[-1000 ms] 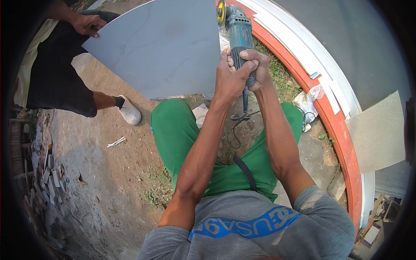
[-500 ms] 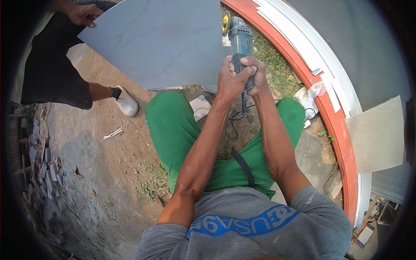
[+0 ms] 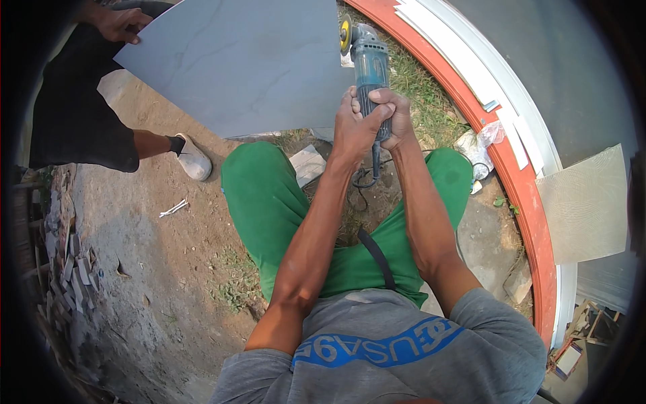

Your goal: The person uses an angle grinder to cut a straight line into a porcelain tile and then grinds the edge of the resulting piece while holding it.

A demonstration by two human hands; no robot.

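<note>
Both my hands are wrapped round the dark rear body of a teal angle grinder (image 3: 371,65), which points away from me. My left hand (image 3: 356,128) grips it from the left side, and my right hand (image 3: 396,116) closes on it from the right, its thumb near the left one. The grinder's yellow disc (image 3: 346,35) stands on edge at the right edge of a large grey veined tile (image 3: 242,67); I cannot tell whether it touches. At the tile's far left corner rests another person's hand (image 3: 126,25). A black cord hangs from the grinder between my knees.
A curved-looking red ledge (image 3: 518,195) runs along the right, with white strips (image 3: 457,57) and a beige tile piece (image 3: 584,205) on it. A clear plastic bag (image 3: 474,149) lies beside my right knee. Broken tile strips (image 3: 75,269) are heaped at the left, past the other person's shoe (image 3: 194,158).
The grinder's head and the tile appear slightly farther left in the view. My two-handed grip is the same, and the other person's hand stays at the tile's corner.
</note>
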